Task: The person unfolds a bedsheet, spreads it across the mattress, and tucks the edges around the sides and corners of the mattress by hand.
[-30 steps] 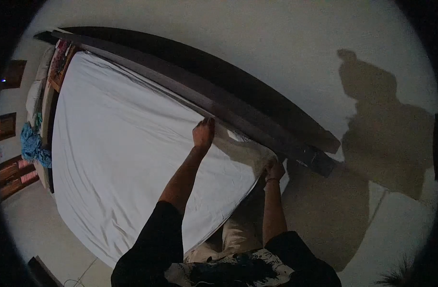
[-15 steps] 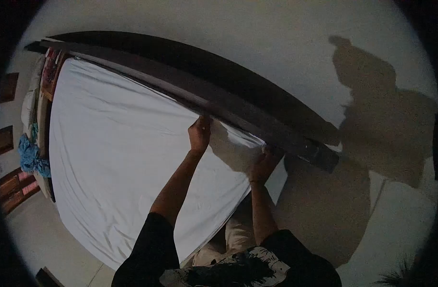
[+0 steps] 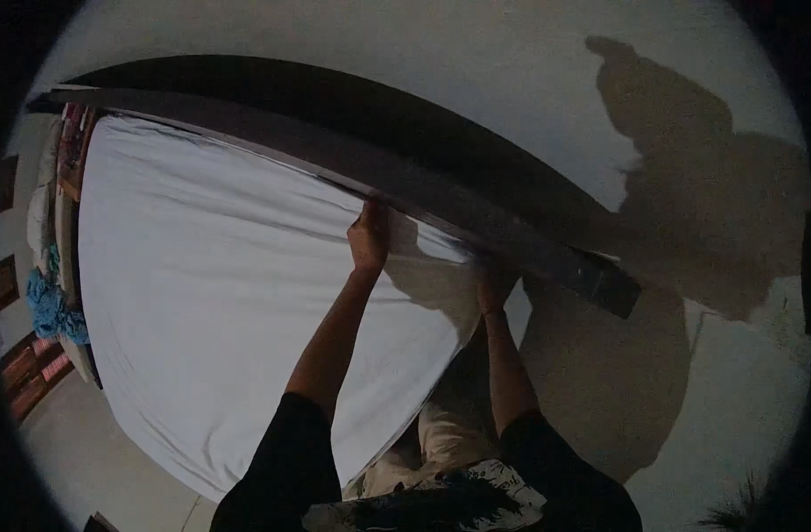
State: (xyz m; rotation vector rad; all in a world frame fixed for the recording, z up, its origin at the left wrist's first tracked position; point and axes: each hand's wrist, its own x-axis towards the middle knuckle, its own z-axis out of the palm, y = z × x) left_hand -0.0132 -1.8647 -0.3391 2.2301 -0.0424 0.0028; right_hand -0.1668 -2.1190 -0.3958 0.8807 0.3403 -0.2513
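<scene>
A white bed sheet (image 3: 237, 293) covers the mattress, with creases running across it. My left hand (image 3: 368, 238) is closed on the sheet's edge, right beside the dark headboard (image 3: 290, 146); its fingertips are hidden at the gap. At the mattress corner near the headboard's right end, my right hand (image 3: 496, 285) is closed around the sheet's corner. Shadow covers this hand, and its fingers are only partly visible. Both arms reach forward over the bed's near side.
The headboard stands against a pale wall (image 3: 512, 53) bearing my shadow. Beyond the bed's far left side lie a blue cloth (image 3: 49, 306) and a wooden piece of furniture (image 3: 71, 182). Pale floor (image 3: 144, 461) shows at lower left, and a dark bristly thing (image 3: 738, 510) at lower right.
My right hand has shifted slightly right at the corner, and my left hand stays near the headboard. Creases across the sheet look more stretched toward my left hand. The view has moved slightly.
</scene>
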